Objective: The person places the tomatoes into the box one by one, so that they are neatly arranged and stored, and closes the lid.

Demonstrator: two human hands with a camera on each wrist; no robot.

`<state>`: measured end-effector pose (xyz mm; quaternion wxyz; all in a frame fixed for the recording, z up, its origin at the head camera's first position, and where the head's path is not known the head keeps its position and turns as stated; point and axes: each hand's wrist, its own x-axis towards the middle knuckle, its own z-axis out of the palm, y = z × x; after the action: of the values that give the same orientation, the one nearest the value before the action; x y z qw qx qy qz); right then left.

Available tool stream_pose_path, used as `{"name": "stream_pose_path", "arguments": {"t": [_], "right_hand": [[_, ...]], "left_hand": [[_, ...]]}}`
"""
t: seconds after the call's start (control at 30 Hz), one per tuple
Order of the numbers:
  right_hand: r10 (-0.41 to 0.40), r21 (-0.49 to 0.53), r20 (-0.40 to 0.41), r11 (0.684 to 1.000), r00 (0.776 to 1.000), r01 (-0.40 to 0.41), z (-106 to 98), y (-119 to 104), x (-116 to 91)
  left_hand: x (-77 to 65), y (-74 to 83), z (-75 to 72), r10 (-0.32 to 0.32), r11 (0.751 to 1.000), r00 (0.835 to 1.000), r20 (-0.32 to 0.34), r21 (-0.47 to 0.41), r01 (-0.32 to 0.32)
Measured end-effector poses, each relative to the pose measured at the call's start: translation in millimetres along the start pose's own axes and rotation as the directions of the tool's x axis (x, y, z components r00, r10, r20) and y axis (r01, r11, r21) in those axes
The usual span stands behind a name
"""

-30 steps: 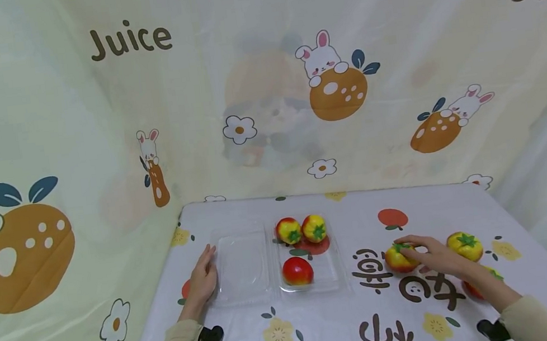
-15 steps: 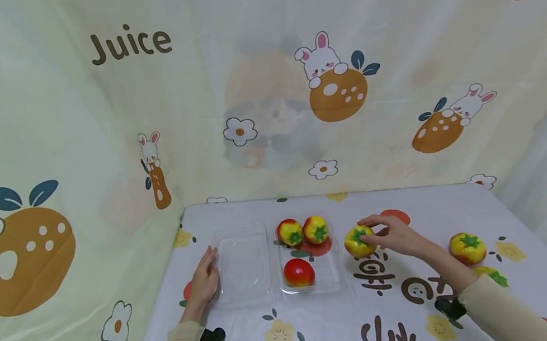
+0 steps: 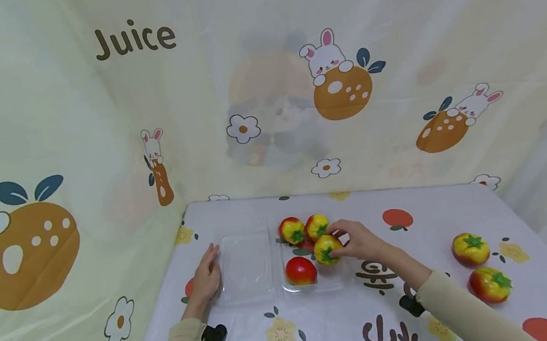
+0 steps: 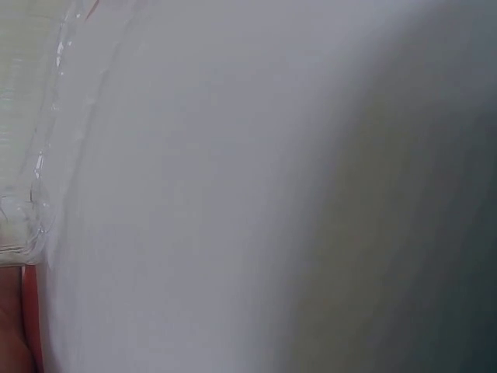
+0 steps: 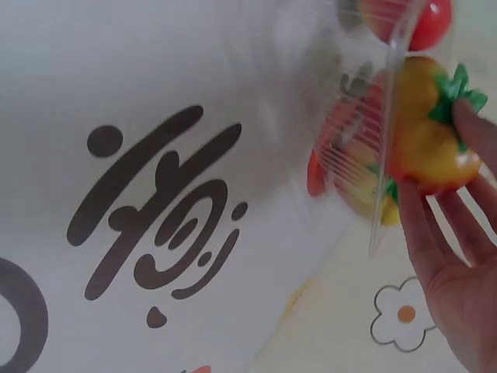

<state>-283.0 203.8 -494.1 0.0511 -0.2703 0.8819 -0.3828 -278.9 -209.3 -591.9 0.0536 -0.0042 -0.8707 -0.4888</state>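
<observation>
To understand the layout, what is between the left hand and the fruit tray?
In the head view, a clear plastic piece lies between the left hand and the tray.

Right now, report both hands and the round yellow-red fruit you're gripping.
Right hand gripping fruit, in or above clear plastic container's right half. Left hand at container's left edge. Possible obstruction: three other red-yellow fruits inside.

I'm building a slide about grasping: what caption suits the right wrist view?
The right hand grips a green-leaved yellow and red fruit close to a clear plastic container.
</observation>
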Motion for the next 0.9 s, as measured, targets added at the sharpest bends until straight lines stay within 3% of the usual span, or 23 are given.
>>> {"name": "stream_pose_path", "arguments": {"t": [0.17, 0.4, 0.6, 0.9], "right_hand": [[-0.028, -0.132, 0.000, 0.991, 1.000, 0.028, 8, -1, 4], [-0.030, -0.343, -0.053, 0.939, 0.998, 0.010, 19, 1, 5], [-0.070, -0.349, -0.148, 0.937, 0.987, 0.015, 25, 8, 6], [-0.028, -0.357, -0.155, 0.934, 0.988, -0.029, 31, 9, 6]], "left_hand": [[1.9, 1.3, 0.5, 0.003, 1.000, 1.000, -0.003, -0.001, -0.003], [1.3, 3.6, 1.6, 0.006, 1.000, 1.000, 0.001, -0.014, -0.006], [1.4, 1.5, 0.7, 0.013, 1.000, 1.000, 0.004, -0.010, -0.013], [1.6, -2.8, 0.2, 0.008, 1.000, 1.000, 0.003, 0.003, -0.008]]}}
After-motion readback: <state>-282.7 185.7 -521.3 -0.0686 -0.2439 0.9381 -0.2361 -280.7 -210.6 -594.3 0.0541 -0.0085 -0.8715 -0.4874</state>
